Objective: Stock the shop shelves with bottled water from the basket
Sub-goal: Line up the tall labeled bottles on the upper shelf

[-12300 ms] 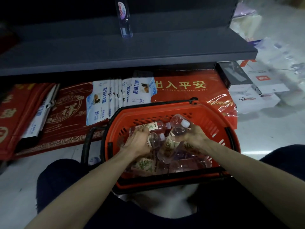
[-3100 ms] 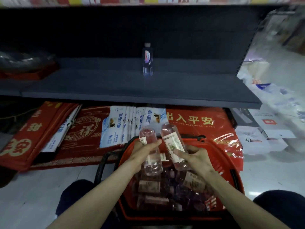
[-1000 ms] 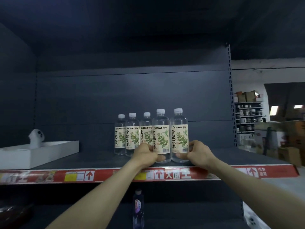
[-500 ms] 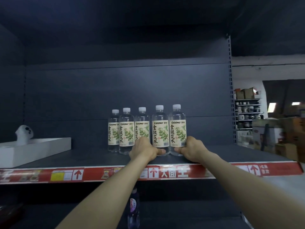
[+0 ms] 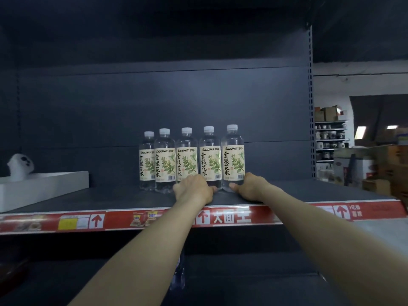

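Five clear white-capped water bottles (image 5: 186, 162) line the grey shelf (image 5: 110, 199); my left hand (image 5: 193, 188) and right hand (image 5: 249, 187) grip two bases, apparently to steady them.

We read the bottles (image 5: 186, 160) as clear glossy plastic, smooth, with matt white plastic caps (image 5: 186, 130) and cream labels (image 5: 233, 162) in satin paper or film; we can't tell which. The shelf (image 5: 123, 197) looks like dark painted metal, matt and smooth, with the same finish on the back panel (image 5: 154, 102) and the perforated upright (image 5: 310, 107). The red price strip (image 5: 229, 217) on its edge is glossy. The white tray (image 5: 44, 186) is matt, material unclear. The boxes (image 5: 331, 112) far right look like plain brown cardboard.
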A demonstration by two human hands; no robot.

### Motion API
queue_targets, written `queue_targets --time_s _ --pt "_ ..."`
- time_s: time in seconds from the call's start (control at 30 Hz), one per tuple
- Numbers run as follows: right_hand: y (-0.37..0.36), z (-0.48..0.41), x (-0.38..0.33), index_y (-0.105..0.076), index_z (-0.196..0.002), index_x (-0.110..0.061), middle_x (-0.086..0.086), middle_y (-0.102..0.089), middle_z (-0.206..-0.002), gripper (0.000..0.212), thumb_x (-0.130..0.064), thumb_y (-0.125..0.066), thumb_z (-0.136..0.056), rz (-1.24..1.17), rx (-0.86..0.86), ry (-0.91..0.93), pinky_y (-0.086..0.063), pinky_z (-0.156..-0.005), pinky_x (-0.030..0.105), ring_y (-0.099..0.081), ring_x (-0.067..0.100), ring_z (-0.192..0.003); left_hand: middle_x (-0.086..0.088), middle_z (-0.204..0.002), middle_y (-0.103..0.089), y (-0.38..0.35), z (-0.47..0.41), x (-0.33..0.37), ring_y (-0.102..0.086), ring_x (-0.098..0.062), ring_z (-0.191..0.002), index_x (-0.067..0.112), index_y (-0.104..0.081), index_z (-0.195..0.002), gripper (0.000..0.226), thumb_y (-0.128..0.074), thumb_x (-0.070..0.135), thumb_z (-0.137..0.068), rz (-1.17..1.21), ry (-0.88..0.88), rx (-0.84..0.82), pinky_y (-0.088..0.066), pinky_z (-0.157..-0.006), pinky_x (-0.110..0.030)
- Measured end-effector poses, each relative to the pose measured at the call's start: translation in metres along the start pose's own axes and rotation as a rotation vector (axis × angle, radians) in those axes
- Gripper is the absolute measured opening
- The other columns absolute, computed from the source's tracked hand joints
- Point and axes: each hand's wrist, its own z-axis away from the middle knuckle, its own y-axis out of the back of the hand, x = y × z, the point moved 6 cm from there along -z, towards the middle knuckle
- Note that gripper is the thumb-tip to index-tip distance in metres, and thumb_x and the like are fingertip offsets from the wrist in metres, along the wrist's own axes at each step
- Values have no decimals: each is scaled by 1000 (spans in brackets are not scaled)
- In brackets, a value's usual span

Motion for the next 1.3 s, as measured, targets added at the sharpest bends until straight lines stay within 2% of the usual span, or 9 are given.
queue_targets --time_s 0.27,0.4,0.53,0.63,0.73,0.87,1.0,1.13,1.3 --pt "0 0 -2 -21 -158 -9 21 -26 -162 95 -71 -52 -94 43 12 -67 -31 -121 56 -35 41 -147 -3 -111 -65 3 2 2 -52 -24 -95 18 -65 -118 51 -57 64 -98 -31 1 1 -35 -82 -37" --pt "-2 1 -2 -26 -158 -15 19 -29 -161 90 -74 -47 -94 78 23 -56 -32 -119 57 -38 41 -146 -5 -121 -66 0 -1 2 -59 -26 -108 18 -65 -122 51 -55 63 -99 -65 5 -11 -37 -83 -38" --pt "-2 3 -2 -34 -155 -17 17 -37 -157 87 -76 -47 -92 95 64 -34 -36 -116 56 -41 38 -143 -4 -118 -66 0 0 2 -52 -25 -95 19 -65 -120 50 -55 63 -99 -80 12 -15 -37 -82 -37" --pt "1 10 -5 -52 -140 -14 14 -57 -138 82 -78 -50 -89 93 74 -8 -49 -104 49 -57 35 -123 -4 -114 -67 1 2 1 -50 -24 -92 19 -65 -115 46 -54 61 -101 -49 12 15 -36 -82 -36" --pt "11 27 -9 -60 -123 -9 11 -63 -117 70 -72 -56 -92 90 81 32 -50 -82 38 -59 29 -98 -3 -106 -67 1 6 -2 -56 -22 -92 17 -66 -106 47 -46 59 -105 32 2 -28 -38 -82 -37" --pt "29 60 -19 -59 -118 -9 8 -56 -108 59 -64 -58 -96 36 106 80 -45 -81 35 -55 28 -95 -7 -119 -66 11 17 -1 -63 -26 -104 13 -62 -118 49 -47 58 -105 142 -14 -165 -50 -89 -37" --pt "33 103 -27 -58 -85 -13 9 -65 -97 44 -55 -57 -100 -83 191 188 -46 -71 35 -59 23 -78 -3 -104 -71 24 49 13 -69 -21 -90 11 -66 -108 40 -56 49 -103 295 -148 -124 -52 -73 -34" --pt "33 161 -25 -72 -102 -15 4 -72 -103 19 -28 -59 -98 -193 408 403 -52 -80 36 -65 26 -96 10 -109 -71 43 108 9 -66 -10 -99 25 -71 -111 19 -61 36 -100 519 -271 94 -56 -93 -35" --pt "-12 233 6 -70 -100 -25 -7 -70 -96 17 -26 -58 -89 -310 363 455 -56 -82 38 -65 15 -90 16 -97 -74 16 192 -20 -67 -3 -94 30 -76 -101 12 -65 33 -97 789 -130 44 -52 -80 -23"
